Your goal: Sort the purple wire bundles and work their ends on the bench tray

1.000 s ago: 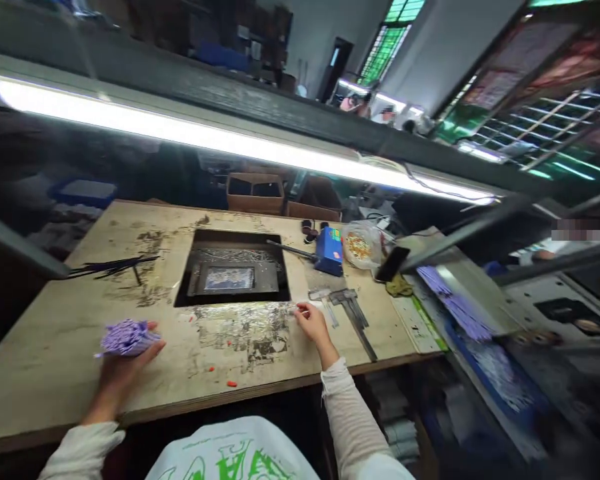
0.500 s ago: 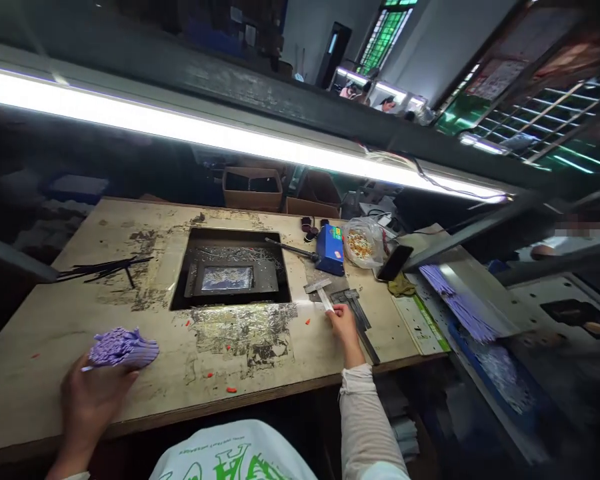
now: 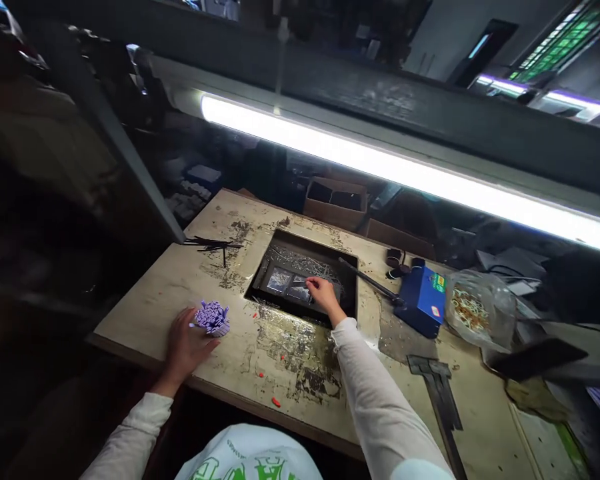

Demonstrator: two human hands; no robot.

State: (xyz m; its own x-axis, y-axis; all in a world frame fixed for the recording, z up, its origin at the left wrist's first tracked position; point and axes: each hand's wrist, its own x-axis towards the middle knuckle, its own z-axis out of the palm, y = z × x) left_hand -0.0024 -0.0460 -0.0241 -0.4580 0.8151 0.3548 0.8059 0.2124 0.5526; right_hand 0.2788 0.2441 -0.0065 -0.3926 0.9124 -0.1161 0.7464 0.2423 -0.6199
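Note:
My left hand [image 3: 187, 343] curls around the side of a bundle of thin purple sticks [image 3: 213, 319], whose cut ends face up, at the table's left front. My right hand [image 3: 323, 293] reaches into the dark recess [image 3: 353, 293] in the tabletop, fingers pinched. From them a dark flat strip, the T-shaped metal tool [image 3: 296, 282], runs across the metal plate. Two shiny windows [image 3: 279, 280] show in the plate on either side of a dark divider. My fingers hide part of the tool. Thin offcuts [image 3: 305, 261] lie scattered behind the plate.
Right of the recess stands a blue box [image 3: 420, 300] with a black rod [image 3: 370, 279] reaching over the rim. Beyond are a plastic bag [image 3: 475, 310] of small rings and more T-shaped tools [image 3: 437, 383]. Black strips [image 3: 213, 245] lie left. A lamp tube [image 3: 380, 160] hangs low.
My right hand has moved left from beside the loose tools into the recess, carrying the T-shaped metal tool. My left hand still holds the purple bundle. The view has turned left.

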